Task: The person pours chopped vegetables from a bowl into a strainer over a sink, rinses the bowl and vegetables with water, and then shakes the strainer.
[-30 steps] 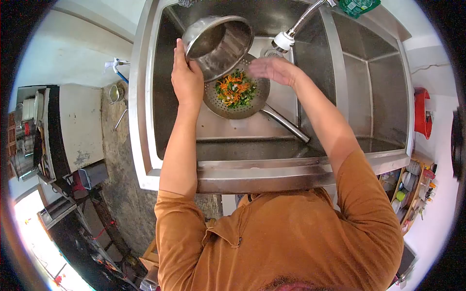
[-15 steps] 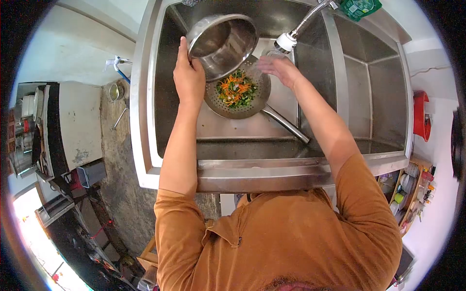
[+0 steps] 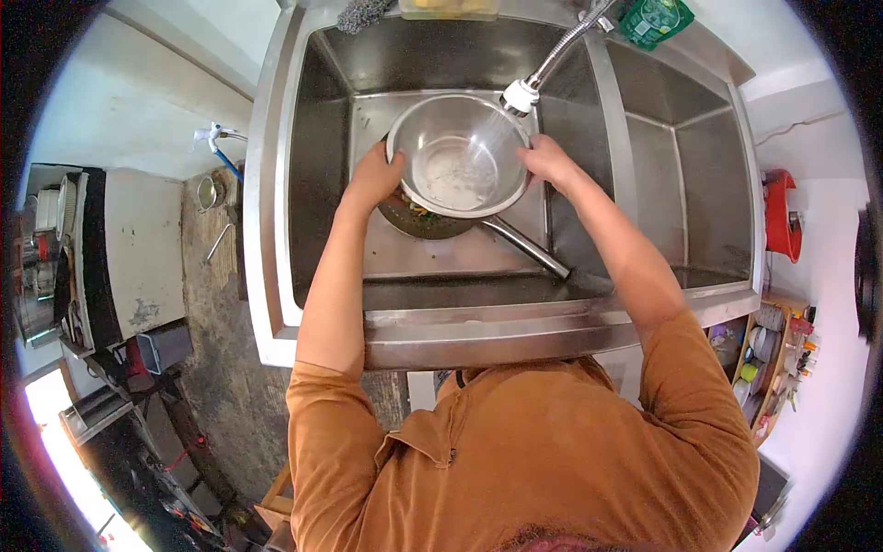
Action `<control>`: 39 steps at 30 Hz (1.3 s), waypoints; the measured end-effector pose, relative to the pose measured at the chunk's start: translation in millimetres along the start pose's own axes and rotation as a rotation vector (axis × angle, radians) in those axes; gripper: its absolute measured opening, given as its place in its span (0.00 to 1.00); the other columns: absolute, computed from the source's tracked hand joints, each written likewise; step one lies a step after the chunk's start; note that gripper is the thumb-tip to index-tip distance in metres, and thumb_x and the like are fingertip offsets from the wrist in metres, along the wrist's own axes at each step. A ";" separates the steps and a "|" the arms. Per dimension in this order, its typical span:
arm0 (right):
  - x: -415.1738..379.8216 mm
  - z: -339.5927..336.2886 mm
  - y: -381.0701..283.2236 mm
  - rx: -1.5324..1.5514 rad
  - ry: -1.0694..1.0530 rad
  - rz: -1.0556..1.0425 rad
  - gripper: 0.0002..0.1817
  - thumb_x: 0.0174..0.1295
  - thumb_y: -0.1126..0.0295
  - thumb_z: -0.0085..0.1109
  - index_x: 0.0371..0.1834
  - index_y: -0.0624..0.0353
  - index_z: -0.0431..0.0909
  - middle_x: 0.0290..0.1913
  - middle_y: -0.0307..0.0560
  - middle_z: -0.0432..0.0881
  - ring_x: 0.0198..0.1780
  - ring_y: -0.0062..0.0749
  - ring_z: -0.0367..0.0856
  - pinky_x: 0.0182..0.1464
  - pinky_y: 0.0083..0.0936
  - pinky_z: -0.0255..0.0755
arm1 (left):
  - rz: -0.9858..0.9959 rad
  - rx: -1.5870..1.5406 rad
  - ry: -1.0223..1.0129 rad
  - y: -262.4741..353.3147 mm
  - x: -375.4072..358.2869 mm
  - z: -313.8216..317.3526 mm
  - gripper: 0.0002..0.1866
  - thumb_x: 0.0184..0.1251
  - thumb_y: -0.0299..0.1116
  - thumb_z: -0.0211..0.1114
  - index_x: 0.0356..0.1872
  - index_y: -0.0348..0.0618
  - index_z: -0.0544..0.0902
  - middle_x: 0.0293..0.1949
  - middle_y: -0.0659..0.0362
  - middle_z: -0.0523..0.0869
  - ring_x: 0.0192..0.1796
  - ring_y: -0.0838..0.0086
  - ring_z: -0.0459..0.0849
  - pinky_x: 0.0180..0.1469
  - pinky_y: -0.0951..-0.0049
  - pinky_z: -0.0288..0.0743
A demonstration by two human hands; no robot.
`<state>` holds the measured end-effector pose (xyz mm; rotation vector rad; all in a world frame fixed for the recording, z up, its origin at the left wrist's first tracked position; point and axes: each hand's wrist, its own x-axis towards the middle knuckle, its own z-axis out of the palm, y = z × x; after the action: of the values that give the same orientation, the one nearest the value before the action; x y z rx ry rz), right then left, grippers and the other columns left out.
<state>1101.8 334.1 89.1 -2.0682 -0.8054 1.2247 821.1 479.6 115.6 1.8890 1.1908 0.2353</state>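
Observation:
A steel bowl (image 3: 451, 189) is held level under the faucet head (image 3: 520, 97), and water sprays into it. My left hand (image 3: 375, 177) grips the bowl's left rim, thumb on top. On the right rim my right hand (image 3: 546, 161) is closed round the edge. Beneath the bowl, mostly hidden by it, a perforated strainer (image 3: 432, 225) rests in the sink, its metal handle pointing to the lower right. Only a sliver of the chopped greens and orange shreds shows in the strainer.
The steel sink (image 3: 543, 322) has a second basin (image 3: 690, 175) on the right. Behind it are a grey scrubber (image 3: 362, 13), a yellow container (image 3: 448, 8) and a green pouch (image 3: 655, 22). A red object (image 3: 782, 215) hangs on the right wall.
The bowl has gone from tilted to level under the running water and now covers most of the strainer. My right hand has moved from beside the faucet onto the bowl's rim.

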 end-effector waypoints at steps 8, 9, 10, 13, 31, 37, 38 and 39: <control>-13.6 -17.5 7.0 -0.333 0.083 -0.005 0.26 0.69 0.64 0.57 0.52 0.86 0.74 0.36 0.70 0.86 0.25 0.52 0.89 0.30 0.37 0.84 | -0.068 0.102 0.160 -32.5 13.2 -2.3 0.32 0.73 0.52 0.58 0.61 0.28 0.78 0.48 0.37 0.88 0.54 0.46 0.87 0.60 0.53 0.77; -19.3 -18.0 6.2 -0.285 0.107 0.034 0.25 0.69 0.64 0.58 0.51 0.85 0.74 0.35 0.70 0.86 0.26 0.50 0.89 0.30 0.37 0.83 | -0.061 0.099 0.174 -30.6 10.2 -4.1 0.31 0.73 0.52 0.57 0.58 0.28 0.79 0.48 0.37 0.88 0.54 0.46 0.86 0.60 0.53 0.77; -24.8 -16.8 5.2 -0.239 0.130 0.074 0.25 0.69 0.64 0.59 0.50 0.85 0.74 0.34 0.71 0.86 0.26 0.49 0.90 0.29 0.37 0.83 | -0.065 0.095 0.177 -28.8 7.2 -5.5 0.31 0.73 0.52 0.57 0.58 0.28 0.79 0.48 0.37 0.88 0.54 0.46 0.86 0.60 0.53 0.77; -34.1 -9.5 3.7 -0.188 0.198 0.100 0.23 0.68 0.64 0.58 0.45 0.84 0.77 0.30 0.66 0.86 0.24 0.48 0.89 0.28 0.36 0.82 | -0.025 0.142 0.159 -24.9 7.2 -8.4 0.29 0.73 0.52 0.58 0.52 0.30 0.83 0.46 0.38 0.88 0.53 0.45 0.86 0.59 0.52 0.77; -63.7 48.9 -14.7 0.384 0.046 0.012 0.23 0.74 0.66 0.51 0.63 0.76 0.69 0.50 0.64 0.83 0.42 0.48 0.89 0.41 0.38 0.87 | -0.308 -0.380 -0.036 -15.7 -5.3 -25.3 0.25 0.66 0.37 0.58 0.59 0.31 0.78 0.44 0.44 0.89 0.48 0.50 0.90 0.41 0.51 0.89; 6.4 54.0 4.7 0.721 0.046 0.051 0.24 0.75 0.65 0.49 0.69 0.70 0.67 0.62 0.61 0.77 0.56 0.48 0.84 0.57 0.37 0.82 | 0.112 0.034 0.615 -14.5 -48.5 -52.9 0.32 0.64 0.35 0.60 0.69 0.29 0.71 0.42 0.36 0.88 0.48 0.43 0.87 0.54 0.56 0.79; 20.1 50.3 6.1 0.748 -0.008 0.038 0.25 0.74 0.68 0.45 0.69 0.75 0.63 0.62 0.64 0.75 0.59 0.52 0.81 0.60 0.40 0.80 | 0.058 -0.019 0.595 0.6 -66.4 -59.9 0.32 0.66 0.32 0.59 0.71 0.31 0.69 0.46 0.37 0.87 0.49 0.43 0.86 0.55 0.56 0.78; 39.9 48.5 5.2 0.748 -0.019 0.037 0.25 0.74 0.68 0.45 0.69 0.75 0.63 0.62 0.64 0.75 0.59 0.52 0.81 0.60 0.40 0.80 | 0.006 -0.067 0.572 8.8 -78.4 -64.1 0.32 0.67 0.30 0.58 0.73 0.32 0.67 0.49 0.37 0.87 0.50 0.43 0.86 0.55 0.57 0.78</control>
<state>1074.8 369.7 44.6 -1.4595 -0.2425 1.3071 749.8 451.2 182.4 1.8205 1.5226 0.8511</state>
